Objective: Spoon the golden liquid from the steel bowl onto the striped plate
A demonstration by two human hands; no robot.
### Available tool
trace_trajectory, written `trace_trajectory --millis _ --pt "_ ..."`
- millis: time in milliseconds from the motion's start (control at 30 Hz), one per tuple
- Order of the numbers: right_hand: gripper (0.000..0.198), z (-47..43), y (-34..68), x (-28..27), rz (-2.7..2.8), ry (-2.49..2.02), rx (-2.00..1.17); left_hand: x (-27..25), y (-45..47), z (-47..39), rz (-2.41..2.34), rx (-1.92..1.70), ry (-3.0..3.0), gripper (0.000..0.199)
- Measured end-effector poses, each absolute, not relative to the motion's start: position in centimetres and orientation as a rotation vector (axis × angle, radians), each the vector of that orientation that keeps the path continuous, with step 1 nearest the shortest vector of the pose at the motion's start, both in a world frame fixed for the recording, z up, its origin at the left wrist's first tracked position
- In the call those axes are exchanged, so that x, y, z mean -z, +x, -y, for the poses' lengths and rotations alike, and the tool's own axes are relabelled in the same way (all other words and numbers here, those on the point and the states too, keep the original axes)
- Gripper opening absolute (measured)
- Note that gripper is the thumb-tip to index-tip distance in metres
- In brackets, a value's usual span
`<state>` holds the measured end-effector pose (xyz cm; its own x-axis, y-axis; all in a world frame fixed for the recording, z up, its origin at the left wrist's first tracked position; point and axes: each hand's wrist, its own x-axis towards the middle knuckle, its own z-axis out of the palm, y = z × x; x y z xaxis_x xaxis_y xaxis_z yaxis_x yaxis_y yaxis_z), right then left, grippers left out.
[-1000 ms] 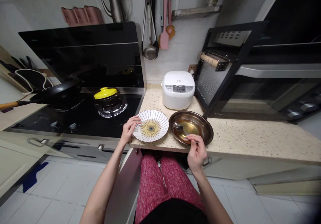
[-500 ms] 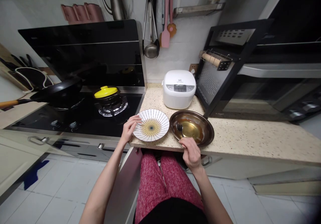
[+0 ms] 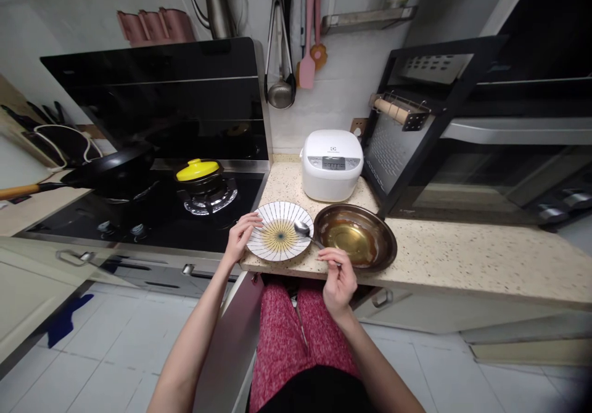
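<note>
A striped white plate (image 3: 280, 249) with a yellow centre sits near the counter's front edge. At its left rim is my left hand (image 3: 242, 235), closed on the edge with the fingertips over the top. My right hand (image 3: 340, 279) pinches the handle of a metal spoon (image 3: 302, 228). The spoon's bowl is over the right side of the plate, tilted. Just right of the plate stands a brown metal bowl (image 3: 386, 246) with a shiny golden liquid (image 3: 349, 240) in the bottom. Whether anything lies in the spoon is too small to tell.
A white rice cooker (image 3: 332, 172) stands behind the plate and bowl. To the left, a small pot with a yellow lid (image 3: 197, 169) and a dark wok (image 3: 115, 172) rest on the stove. An oven (image 3: 490, 179) is at the right. A cabinet door (image 3: 235, 333) hangs open below.
My right hand has moved left, carrying the spoon out of the brown bowl to above the plate. My left hand stays at the plate's rim.
</note>
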<state>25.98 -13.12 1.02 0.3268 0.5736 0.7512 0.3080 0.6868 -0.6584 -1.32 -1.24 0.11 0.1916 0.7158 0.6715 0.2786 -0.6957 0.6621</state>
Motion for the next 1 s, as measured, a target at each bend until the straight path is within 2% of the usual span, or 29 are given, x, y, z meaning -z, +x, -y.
trace_trajectory --millis 400,1000 --pt "0.024 12.1 23.3 0.3 1.335 -0.860 -0.370 0.1 -1.2 1.2 -0.913 -1.521 2.082 0.036" --pt "0.023 11.7 22.9 0.9 1.338 -0.865 -0.416 0.2 -1.3 1.1 -0.904 -1.527 2.083 0.035"
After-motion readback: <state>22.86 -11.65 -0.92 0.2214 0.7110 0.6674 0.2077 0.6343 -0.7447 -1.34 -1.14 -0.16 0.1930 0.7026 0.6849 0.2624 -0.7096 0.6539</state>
